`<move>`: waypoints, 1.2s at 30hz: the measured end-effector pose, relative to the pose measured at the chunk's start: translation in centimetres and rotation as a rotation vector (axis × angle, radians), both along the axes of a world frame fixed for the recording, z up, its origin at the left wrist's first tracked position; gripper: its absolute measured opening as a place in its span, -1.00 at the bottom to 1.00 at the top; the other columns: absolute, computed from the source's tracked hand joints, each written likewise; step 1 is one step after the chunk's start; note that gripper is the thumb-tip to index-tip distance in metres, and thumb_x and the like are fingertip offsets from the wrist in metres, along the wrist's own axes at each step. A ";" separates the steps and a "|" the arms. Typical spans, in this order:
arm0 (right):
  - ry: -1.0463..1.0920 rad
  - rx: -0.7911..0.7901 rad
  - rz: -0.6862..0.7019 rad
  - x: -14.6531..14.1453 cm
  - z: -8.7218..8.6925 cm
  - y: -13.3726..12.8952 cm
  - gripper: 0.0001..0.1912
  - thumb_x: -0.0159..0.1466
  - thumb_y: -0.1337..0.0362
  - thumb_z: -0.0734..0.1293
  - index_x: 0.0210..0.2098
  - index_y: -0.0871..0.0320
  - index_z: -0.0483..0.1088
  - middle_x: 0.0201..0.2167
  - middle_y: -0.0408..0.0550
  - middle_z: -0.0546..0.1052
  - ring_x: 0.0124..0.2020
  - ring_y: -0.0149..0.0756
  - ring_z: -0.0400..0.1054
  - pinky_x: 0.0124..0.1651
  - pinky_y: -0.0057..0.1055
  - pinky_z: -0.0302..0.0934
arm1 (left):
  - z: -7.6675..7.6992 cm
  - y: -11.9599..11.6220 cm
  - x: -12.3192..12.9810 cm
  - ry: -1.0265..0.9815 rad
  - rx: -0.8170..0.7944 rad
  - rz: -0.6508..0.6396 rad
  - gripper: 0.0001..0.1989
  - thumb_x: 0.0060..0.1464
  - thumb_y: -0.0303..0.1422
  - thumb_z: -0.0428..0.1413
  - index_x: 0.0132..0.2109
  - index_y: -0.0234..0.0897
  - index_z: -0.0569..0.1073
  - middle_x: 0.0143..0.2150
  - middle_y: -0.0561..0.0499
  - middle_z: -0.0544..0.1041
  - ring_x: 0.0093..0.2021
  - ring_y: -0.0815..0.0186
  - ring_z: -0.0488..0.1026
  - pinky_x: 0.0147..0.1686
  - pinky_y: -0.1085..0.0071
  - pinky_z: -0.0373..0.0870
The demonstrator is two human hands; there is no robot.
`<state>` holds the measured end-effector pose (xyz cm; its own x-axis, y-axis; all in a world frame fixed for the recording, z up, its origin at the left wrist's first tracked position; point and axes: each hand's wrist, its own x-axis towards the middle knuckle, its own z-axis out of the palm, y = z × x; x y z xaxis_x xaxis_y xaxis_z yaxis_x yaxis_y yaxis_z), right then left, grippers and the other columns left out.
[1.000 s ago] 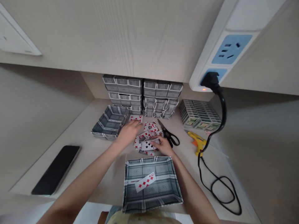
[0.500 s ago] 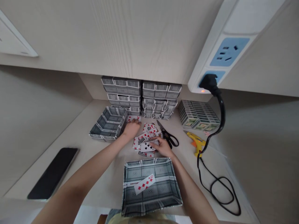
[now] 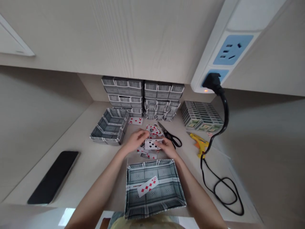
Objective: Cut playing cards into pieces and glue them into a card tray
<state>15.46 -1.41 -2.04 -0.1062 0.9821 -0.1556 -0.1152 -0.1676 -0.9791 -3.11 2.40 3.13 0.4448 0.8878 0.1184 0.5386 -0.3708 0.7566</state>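
Over a loose pile of playing cards, my right hand pinches a spade playing card by its right end. My left hand is just left of that card, its fingers curled together; what they hold, if anything, is hidden. Close to my body stands an open box made of playing cards, and a nine of diamonds lies inside it. A single red-suited card lies beyond my left hand. Black-handled scissors rest right of the pile.
Another open card box stands on the left, with stacked card boxes behind. A phone lies at the front left. On the right are packs of cards, a yellow glue gun, its black cable and a power strip.
My left hand has drawn back from the red-suited card toward my right hand, leaving that card on the table. My right hand has lifted the spade card a little off the pile.
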 end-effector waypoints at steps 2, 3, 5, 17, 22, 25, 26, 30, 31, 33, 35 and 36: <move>0.024 0.012 -0.012 -0.1 0.0 -0.1 -0.60 -0.05 0.07 0.39 -0.29 0.16 0.33 -0.39 -0.10 0.47 -0.49 -0.36 0.33 -0.55 -0.47 0.28 | -0.5 -0.6 0.6 -0.069 -0.082 -0.145 -0.62 0.08 -0.17 -0.06 -0.05 -0.29 0.39 -0.12 -0.07 0.44 -0.16 0.29 0.39 -0.17 0.39 0.32; 0.028 0.012 -0.011 -0.1 -0.1 -0.1 -0.60 -0.04 0.07 0.38 -0.28 0.16 0.32 -0.39 -0.10 0.46 -0.48 -0.36 0.33 -0.54 -0.46 0.29 | -0.8 -0.8 0.9 -0.091 -0.098 -0.187 -0.62 0.07 -0.18 -0.03 -0.03 -0.29 0.38 -0.08 -0.09 0.44 -0.11 0.27 0.38 -0.12 0.37 0.30; 0.025 0.010 -0.006 -0.3 -0.2 -0.1 -0.59 -0.03 0.06 0.37 -0.26 0.13 0.29 -0.37 -0.11 0.45 -0.47 -0.34 0.34 -0.54 -0.44 0.29 | -1.3 -0.9 1.4 -0.108 -0.120 -0.207 -0.63 0.08 -0.21 -0.04 -0.01 -0.29 0.35 -0.04 -0.10 0.43 -0.06 0.26 0.36 -0.05 0.34 0.27; 0.184 0.023 0.080 -1.2 0.2 -0.7 -0.52 -0.02 0.19 0.35 -0.16 0.01 0.07 -0.10 -0.08 0.36 -0.41 -0.33 0.40 -0.35 -0.29 0.35 | -1.6 -0.8 1.2 -0.190 -0.176 -0.144 -0.69 0.04 -0.29 -0.02 -0.09 -0.29 0.43 -0.19 -0.03 0.52 -0.31 0.33 0.44 -0.33 0.45 0.34; 0.137 0.171 -0.020 -0.4 0.6 -0.7 -0.64 0.05 0.15 0.31 -0.19 0.05 0.17 -0.10 -0.05 0.37 -0.48 -0.40 0.37 -0.34 -0.31 0.32 | -2.4 0.8 -1.4 -0.215 -0.041 0.288 -0.67 0.06 -0.29 -0.06 -0.07 -0.32 0.39 -0.19 -0.04 0.50 -0.33 0.34 0.42 -0.34 0.44 0.36; -0.007 0.270 -0.174 0.2 0.0 -0.4 -0.75 0.09 0.13 0.28 -0.28 0.09 0.21 -0.31 -0.09 0.43 -0.60 -0.46 0.27 -0.51 -0.43 0.23 | -3.3 1.4 -2.1 -0.166 0.145 0.502 -0.69 0.06 -0.42 -0.09 -0.04 -0.31 0.35 -0.07 -0.06 0.44 -0.11 0.30 0.37 -0.11 0.36 0.31; -0.060 0.286 -0.197 0.3 -0.3 -0.3 -0.77 0.10 0.14 0.27 -0.30 0.10 0.21 -0.36 -0.11 0.43 -0.62 -0.47 0.24 -0.54 -0.45 0.20 | -3.7 1.5 -2.2 -0.142 0.183 0.531 -0.68 0.05 -0.46 -0.10 -0.03 -0.32 0.34 -0.05 -0.08 0.42 -0.06 0.29 0.35 -0.05 0.32 0.28; -0.326 0.328 -0.202 0.2 -1.2 0.0 -0.84 0.14 0.17 0.22 -0.34 0.11 0.29 -0.50 -0.13 0.40 -0.61 -0.42 0.23 -0.53 -0.47 0.15 | -4.9 1.8 -1.9 -0.034 0.246 0.499 -0.68 0.04 -0.51 -0.09 -0.04 -0.31 0.37 -0.09 -0.11 0.39 -0.04 0.24 0.32 0.01 0.26 0.24; -0.400 0.352 -0.198 0.2 -1.3 0.0 -0.85 0.14 0.19 0.21 -0.35 0.12 0.32 -0.50 -0.12 0.40 -0.59 -0.41 0.24 -0.51 -0.46 0.16 | -5.1 1.8 -1.9 -0.021 0.264 0.485 -0.69 0.05 -0.49 -0.08 -0.06 -0.30 0.39 -0.11 -0.11 0.38 -0.05 0.24 0.32 0.00 0.26 0.25; -0.522 0.411 -0.192 0.0 -1.4 0.0 -0.85 0.14 0.23 0.19 -0.37 0.13 0.35 -0.46 -0.09 0.41 -0.53 -0.38 0.26 -0.47 -0.45 0.17 | -5.6 2.0 -1.9 -0.024 0.314 0.476 -0.73 0.05 -0.46 -0.04 -0.10 -0.28 0.43 -0.13 -0.10 0.36 -0.08 0.24 0.33 -0.01 0.27 0.27; -0.589 0.453 -0.184 0.0 -1.4 0.0 -0.85 0.14 0.28 0.18 -0.37 0.14 0.37 -0.44 -0.08 0.41 -0.50 -0.37 0.27 -0.44 -0.45 0.17 | -5.8 2.2 -2.0 -0.048 0.365 0.477 -0.75 0.03 -0.43 0.00 -0.11 -0.27 0.44 -0.15 -0.09 0.35 -0.10 0.25 0.34 -0.03 0.29 0.29; -0.604 0.460 -0.182 0.0 -1.3 0.0 -0.84 0.14 0.29 0.17 -0.37 0.15 0.37 -0.44 -0.08 0.42 -0.49 -0.37 0.27 -0.44 -0.45 0.17 | -5.9 2.2 -2.1 -0.057 0.383 0.487 -0.74 0.02 -0.42 0.02 -0.11 -0.27 0.43 -0.15 -0.09 0.35 -0.11 0.25 0.34 -0.04 0.30 0.30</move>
<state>15.44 -1.38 -3.38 0.0361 0.9557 0.2920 0.4730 0.2410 -0.8475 -5.18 4.64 -2.75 -0.0170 0.8769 0.4804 0.6770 -0.3435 0.6509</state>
